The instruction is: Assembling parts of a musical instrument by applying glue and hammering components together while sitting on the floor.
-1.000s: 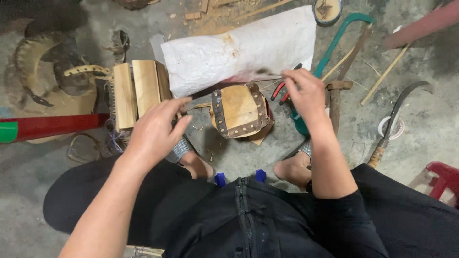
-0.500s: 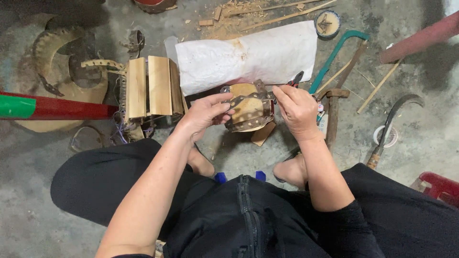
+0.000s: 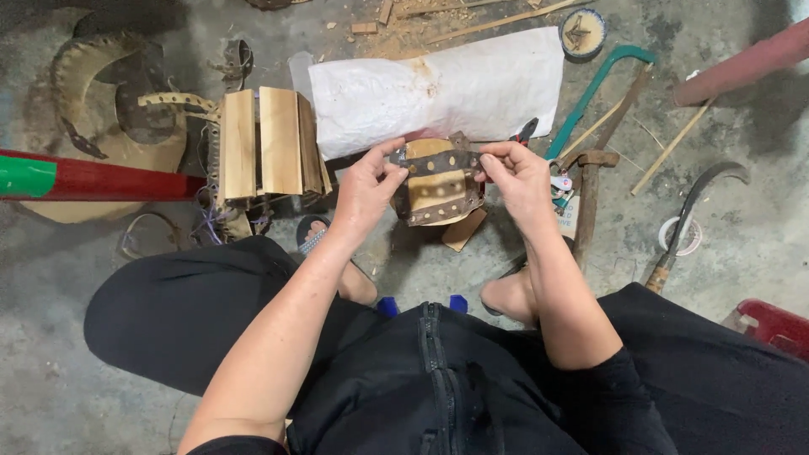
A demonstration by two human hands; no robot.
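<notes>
A dark leather strap (image 3: 438, 160) with punched holes is stretched across a wooden sandal sole (image 3: 436, 187) that has leather bands round it. My left hand (image 3: 364, 190) pinches the strap's left end. My right hand (image 3: 516, 181) pinches its right end. Both hands hover over the concrete floor just in front of a white woven sack (image 3: 438, 88). The sole's lower edge rests by a small wood offcut (image 3: 462, 229).
Wooden blocks (image 3: 265, 143) stand at the left by a red and green pole (image 3: 93, 179). A green hacksaw (image 3: 602, 93), a hammer (image 3: 587, 198), red pliers (image 3: 524, 131) and a sickle (image 3: 687, 219) lie at the right. A red stool corner (image 3: 771, 324) shows lower right.
My left hand came in from the wooden blocks to the sandal sole. Both hands now pull a leather strap taut across the sole, which has lifted slightly.
</notes>
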